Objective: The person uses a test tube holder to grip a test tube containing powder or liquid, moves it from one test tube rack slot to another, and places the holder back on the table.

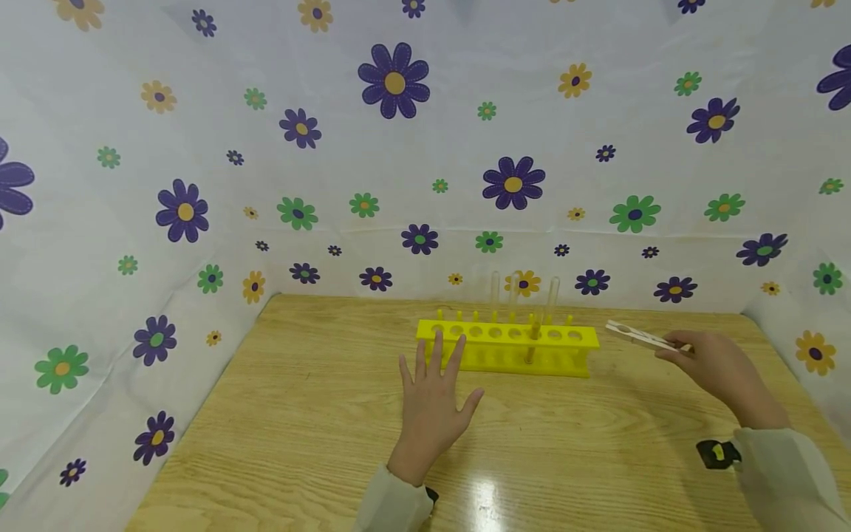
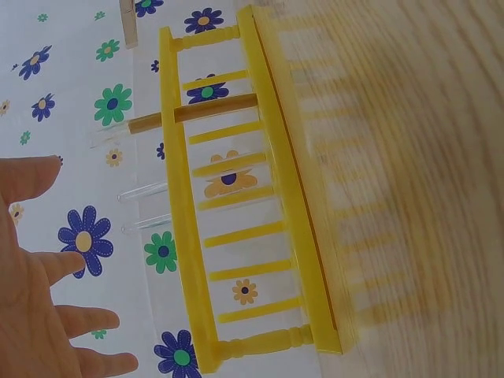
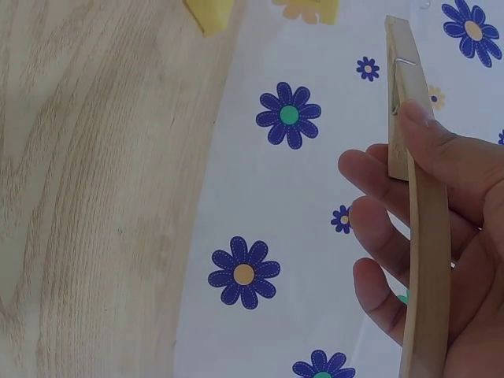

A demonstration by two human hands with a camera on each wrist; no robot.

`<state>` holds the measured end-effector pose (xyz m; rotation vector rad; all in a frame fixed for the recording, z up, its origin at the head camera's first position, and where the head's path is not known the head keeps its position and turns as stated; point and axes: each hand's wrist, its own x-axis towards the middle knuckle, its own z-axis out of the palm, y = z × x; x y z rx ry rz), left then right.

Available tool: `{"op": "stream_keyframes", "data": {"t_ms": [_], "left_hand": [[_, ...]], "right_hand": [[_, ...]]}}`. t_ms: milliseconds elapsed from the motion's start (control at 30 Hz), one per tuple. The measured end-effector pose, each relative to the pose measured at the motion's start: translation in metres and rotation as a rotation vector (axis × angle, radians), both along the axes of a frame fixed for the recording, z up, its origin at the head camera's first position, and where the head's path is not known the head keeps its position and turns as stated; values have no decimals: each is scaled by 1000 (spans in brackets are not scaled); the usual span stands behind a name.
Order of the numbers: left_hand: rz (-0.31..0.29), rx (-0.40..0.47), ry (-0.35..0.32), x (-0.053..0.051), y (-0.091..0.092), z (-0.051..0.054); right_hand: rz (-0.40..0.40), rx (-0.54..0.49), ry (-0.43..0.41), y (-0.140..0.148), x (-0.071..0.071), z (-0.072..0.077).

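Note:
A yellow test tube rack (image 1: pixel 590 338) stands on the table. In its right part is a test tube with brown liquid (image 1: pixel 535 331), also plain in the left wrist view (image 2: pixel 214 108). Two clear test tubes (image 1: pixel 495 292) stand further left, at the back. My left hand (image 1: pixel 431 414) is spread before the rack's left half, fingertips overlapping it in the head view; whether they touch it I cannot tell. To the right of the rack, my right hand (image 1: pixel 721 373) holds a wooden test tube holder (image 3: pixel 429 260) between thumb and fingers, its tip pointing toward the rack.
The wooden table (image 1: pixel 299 428) ends at a white flowered cloth (image 1: pixel 425 155) close behind the rack. The same cloth rises along the left and right sides. A dark strap with a buckle (image 1: pixel 718 454) is at the right sleeve.

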<state>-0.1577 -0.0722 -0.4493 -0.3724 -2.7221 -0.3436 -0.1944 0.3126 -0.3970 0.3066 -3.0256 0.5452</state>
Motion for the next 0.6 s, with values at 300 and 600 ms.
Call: {"op": "stream_keyframes", "data": {"t_ms": [300, 600], "left_hand": [[-3, 3, -19, -1, -1, 2], [-5, 3, -18, -2, -2, 6]], "right_hand": [[-5, -21, -28, -4, -3, 3], [2, -7, -2, -10, -4, 8]]}}
